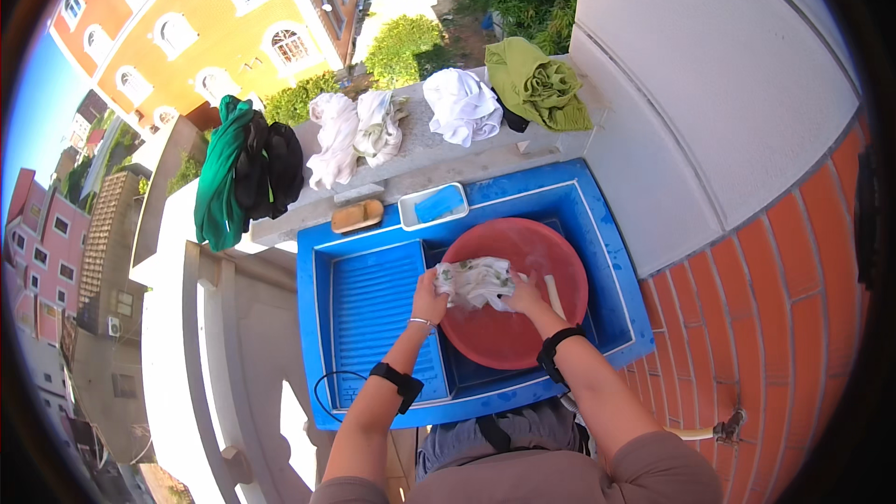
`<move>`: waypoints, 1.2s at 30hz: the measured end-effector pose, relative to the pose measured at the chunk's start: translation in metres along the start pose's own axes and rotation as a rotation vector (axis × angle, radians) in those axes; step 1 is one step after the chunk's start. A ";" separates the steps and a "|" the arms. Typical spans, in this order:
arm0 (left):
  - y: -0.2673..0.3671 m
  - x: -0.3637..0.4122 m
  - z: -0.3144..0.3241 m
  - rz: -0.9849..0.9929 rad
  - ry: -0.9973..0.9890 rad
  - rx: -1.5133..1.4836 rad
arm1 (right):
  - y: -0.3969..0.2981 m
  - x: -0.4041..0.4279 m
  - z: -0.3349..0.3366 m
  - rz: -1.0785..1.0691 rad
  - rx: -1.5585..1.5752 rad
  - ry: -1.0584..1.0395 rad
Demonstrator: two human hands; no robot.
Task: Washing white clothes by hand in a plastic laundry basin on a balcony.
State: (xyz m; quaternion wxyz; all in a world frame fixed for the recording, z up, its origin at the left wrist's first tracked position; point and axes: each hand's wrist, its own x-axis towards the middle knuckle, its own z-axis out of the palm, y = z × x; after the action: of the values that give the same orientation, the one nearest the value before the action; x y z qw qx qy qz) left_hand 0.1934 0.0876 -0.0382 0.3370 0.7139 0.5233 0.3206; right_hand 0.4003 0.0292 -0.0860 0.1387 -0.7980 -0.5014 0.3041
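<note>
A white cloth with green marks [477,283] is stretched between my two hands above a red plastic basin [518,346]. My left hand [428,299] grips its left end near the basin's rim. At the right end, my right hand [525,294] holds the cloth over the basin. A pale hose or tube [554,296] leans inside the basin, just right of my right hand. The basin sits in the deep side of a blue laundry sink [614,308], and a ribbed washboard [374,308] fills the sink's left side. What lies in the basin under the cloth is hidden.
On the sink's back edge stand a wooden scrub brush [357,215] and a white tray [408,221] with a blue bar [439,204]. Green [224,175], black [269,168], white [462,106] and olive clothes [539,84] lie on the ledge behind. A tap [730,427] juts from the brick wall [756,294] at right.
</note>
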 end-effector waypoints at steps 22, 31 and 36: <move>-0.001 0.000 -0.008 -0.459 0.159 -0.619 | -0.056 -0.023 -0.160 -0.099 1.315 0.117; 0.022 -0.022 0.030 -0.001 0.097 0.215 | -0.020 0.004 -0.065 -0.072 0.339 0.219; -0.008 -0.040 0.066 0.145 -0.544 0.672 | -0.015 0.012 -0.001 0.138 0.083 0.063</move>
State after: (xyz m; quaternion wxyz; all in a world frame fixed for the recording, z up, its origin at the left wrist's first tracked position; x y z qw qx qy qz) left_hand 0.2328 0.0416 -0.0864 0.1883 0.8773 0.4392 -0.0443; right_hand 0.3942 0.0470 -0.0818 0.1662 -0.8334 -0.4275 0.3084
